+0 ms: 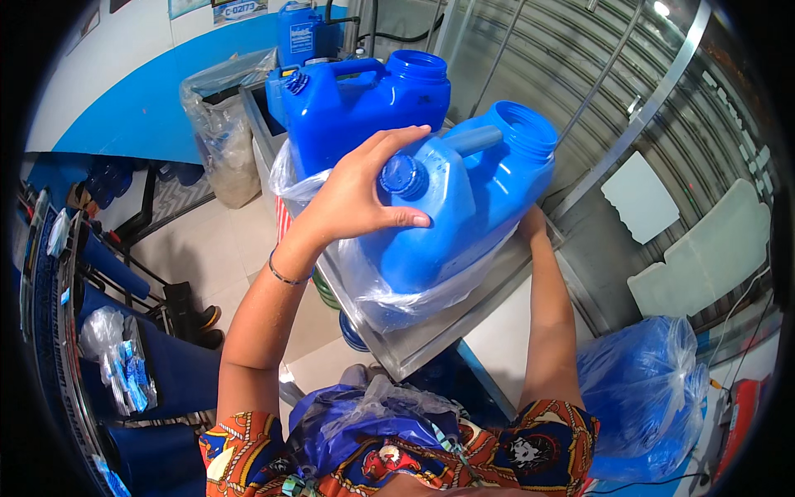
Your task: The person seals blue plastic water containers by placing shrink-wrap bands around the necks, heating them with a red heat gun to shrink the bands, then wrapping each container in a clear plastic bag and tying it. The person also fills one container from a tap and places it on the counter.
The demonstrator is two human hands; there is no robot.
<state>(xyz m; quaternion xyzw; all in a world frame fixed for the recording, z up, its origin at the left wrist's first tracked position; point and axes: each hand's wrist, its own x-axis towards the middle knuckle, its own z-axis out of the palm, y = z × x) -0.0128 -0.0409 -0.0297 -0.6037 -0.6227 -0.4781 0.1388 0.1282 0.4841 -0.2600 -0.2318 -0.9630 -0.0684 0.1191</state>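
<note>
A blue plastic water jug (435,205) with a carrying handle stands tilted before me, its wide mouth uncapped and a small screw cap (404,176) on its near shoulder. Clear plastic film (410,307) wraps its lower part. My left hand (357,186) rests on the shoulder, thumb and fingers spread around the small cap. Partly hidden behind the jug's right side, my right hand (532,225) is at its lower wall; its fingers are out of sight. A second blue jug (372,109), also open at its wide mouth, stands just behind, with film around its lower part.
Both jugs stand on a stainless steel table with a raised rim (428,351). A clear bag (227,149) hangs at its far left corner. Blue chairs (168,373) line the left. A large bag of blue items (646,391) lies at right, near a roller shutter (671,118).
</note>
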